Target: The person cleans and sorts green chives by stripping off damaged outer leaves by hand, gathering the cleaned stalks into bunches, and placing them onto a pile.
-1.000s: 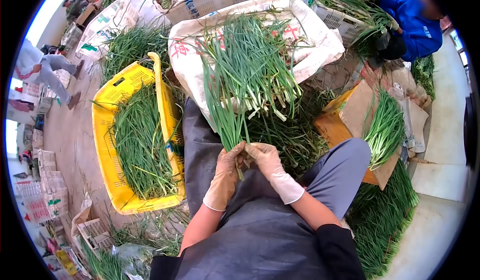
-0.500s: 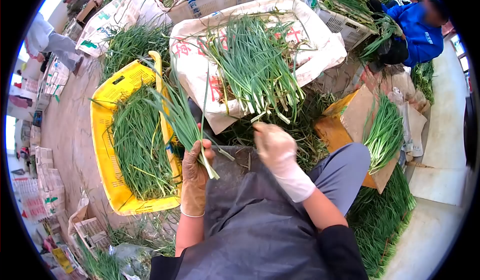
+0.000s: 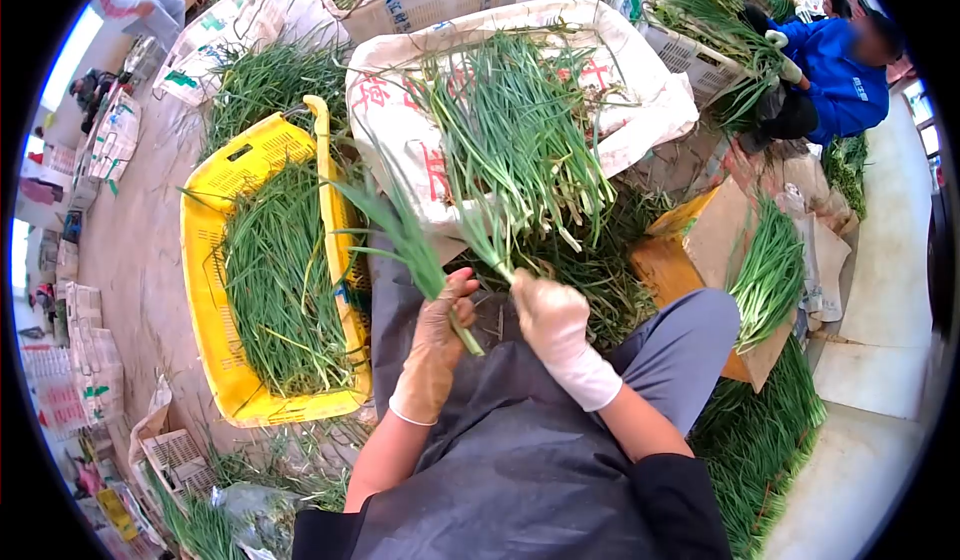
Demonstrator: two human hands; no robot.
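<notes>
My gloved left hand is closed around a small bunch of garlic chives, with the leaves pointing up and left and the pale stem ends sticking out below the fingers. My gloved right hand pinches the pale ends of a few other garlic chives, whose leaves reach toward the pile. Just beyond the hands, a loose heap of garlic chives lies on a white sack-lined crate with red lettering. Both hands are above the dark apron on my lap.
To the left stands a yellow crate holding more chives. At right, a bundle of chives rests on a cardboard box, with a long row of chives below. A person in blue sits at the upper right, handling greens.
My right hand has taken hold of a few chives by their pale ends at the pile's near edge. My left hand has shifted slightly right, its bunch tilting further left.
</notes>
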